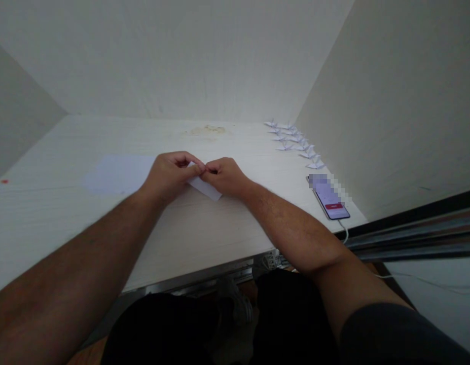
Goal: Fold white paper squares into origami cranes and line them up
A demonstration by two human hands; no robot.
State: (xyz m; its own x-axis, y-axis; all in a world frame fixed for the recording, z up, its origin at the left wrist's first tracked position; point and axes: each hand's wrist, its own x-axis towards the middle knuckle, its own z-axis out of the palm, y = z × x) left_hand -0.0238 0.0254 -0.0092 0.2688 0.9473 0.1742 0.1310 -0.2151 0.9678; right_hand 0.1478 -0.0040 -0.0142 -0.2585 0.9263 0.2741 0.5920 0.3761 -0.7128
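A small piece of white paper (pixel 206 188) is held between both hands over the middle of the table. My left hand (pixel 174 171) pinches its upper left part, with thumb and fingers closed. My right hand (pixel 224 176) is closed on the same paper from the right, its fingertips meeting those of the left. The fingers cover much of the paper, so its folds cannot be made out fully. Beside my left hand lies a flat stack or sheet of white paper (pixel 118 174).
Several folded paper cranes (pixel 293 139) stand in rows at the back right. Nearer me is a phone (pixel 329 197) with a white cable (pixel 346 232) running off the table edge. Walls enclose the white table (pixel 174 253). A tan stain (pixel 210 130) marks its back.
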